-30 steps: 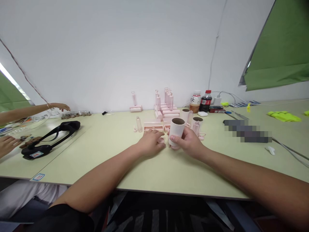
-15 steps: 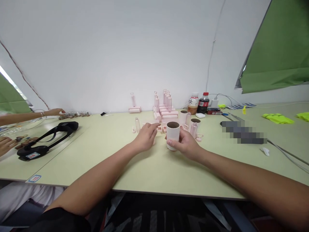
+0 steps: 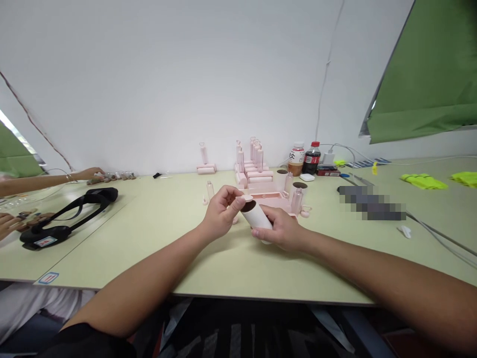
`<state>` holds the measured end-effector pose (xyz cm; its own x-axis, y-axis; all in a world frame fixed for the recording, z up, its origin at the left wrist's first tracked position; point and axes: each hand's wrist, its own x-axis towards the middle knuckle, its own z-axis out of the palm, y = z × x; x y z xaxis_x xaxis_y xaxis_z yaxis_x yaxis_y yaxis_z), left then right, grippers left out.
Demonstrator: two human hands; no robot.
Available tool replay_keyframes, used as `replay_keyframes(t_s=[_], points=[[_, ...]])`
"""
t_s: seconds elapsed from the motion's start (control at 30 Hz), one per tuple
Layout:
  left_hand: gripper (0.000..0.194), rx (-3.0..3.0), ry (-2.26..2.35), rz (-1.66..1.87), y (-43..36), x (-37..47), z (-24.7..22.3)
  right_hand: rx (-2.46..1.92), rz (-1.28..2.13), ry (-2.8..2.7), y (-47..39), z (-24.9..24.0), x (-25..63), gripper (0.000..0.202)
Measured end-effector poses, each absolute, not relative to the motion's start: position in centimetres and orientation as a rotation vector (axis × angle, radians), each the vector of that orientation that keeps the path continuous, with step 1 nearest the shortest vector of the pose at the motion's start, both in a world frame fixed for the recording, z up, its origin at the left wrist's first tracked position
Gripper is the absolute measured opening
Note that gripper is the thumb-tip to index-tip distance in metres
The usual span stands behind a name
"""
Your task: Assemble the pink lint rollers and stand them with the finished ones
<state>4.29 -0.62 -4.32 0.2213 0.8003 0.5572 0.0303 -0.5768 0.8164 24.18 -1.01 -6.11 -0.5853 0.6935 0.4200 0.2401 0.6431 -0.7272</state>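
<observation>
Tilted to the left in my right hand [image 3: 278, 227] is a white paper roll [image 3: 261, 221] with a brown cardboard core, its hollow end facing up. Between the thumb and fingers of my left hand [image 3: 223, 211] is a small pale pink cap [image 3: 246, 198], right at the roll's hollow end. I cannot tell whether cap and roll touch. A long pink case [image 3: 272, 195] lies behind my hands. Beside it on the right stand another white roll [image 3: 299, 189] and a small clear bottle [image 3: 296, 201]. One more clear bottle [image 3: 210, 190] is behind my left hand.
Pink cases with upright pink handles [image 3: 260, 159] are grouped by the wall. A cola bottle [image 3: 312, 160] and a juice bottle [image 3: 296, 160] stand right of them. At left are a black headset [image 3: 70, 219] and a co-worker's hands [image 3: 87, 174]. Cables run along the right.
My left hand has closed on the pink cap and brought it to the roll. My right hand has tipped the roll from upright towards the left.
</observation>
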Motion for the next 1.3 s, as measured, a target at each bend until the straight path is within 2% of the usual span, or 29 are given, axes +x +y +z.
replay_keyframes(t_s=[0.13, 0.53, 0.63, 0.87, 0.93, 1.0, 1.07, 1.2, 1.3], points=[[0.026, 1.961, 0.745, 1.433, -1.1, 4.2, -4.6, -0.73, 0.801, -2.137, -1.0, -6.0, 24.1, 0.036], [0.026, 2.136, 0.882, 1.341, -1.4, 4.2, -4.4, -0.718, 0.864, -2.094, -1.0, -6.0, 24.0, 0.035], [0.032, 2.181, 0.816, 1.364, -1.3, 4.1, -4.6, -0.717, 0.886, -2.069, -1.1, -5.9, 23.8, 0.032], [0.064, 2.214, 0.758, 1.71, -1.0, 4.0, -5.1, -0.775, 0.902, -1.991, -0.9, -6.0, 23.7, 0.036], [0.055, 2.335, 0.676, 1.579, -1.2, 3.9, -4.7, -0.756, 0.901, -1.976, -0.9, -6.1, 23.7, 0.037], [0.036, 2.446, 0.589, 1.355, -1.4, 3.9, -4.3, -0.726, 0.896, -1.962, -0.9, -6.2, 23.8, 0.041], [0.028, 2.466, 0.569, 1.317, -1.4, 3.8, -3.8, -0.733, 0.895, -1.944, -0.8, -6.3, 23.8, 0.042], [0.031, 2.362, 1.004, 1.399, -0.6, 3.1, -3.4, -0.778, 0.989, -1.862, -0.8, -6.3, 23.9, 0.049], [0.032, 2.417, 1.478, 0.959, 0.4, 2.4, -3.8, -0.735, 1.116, -1.768, -1.0, -6.3, 24.0, 0.068]])
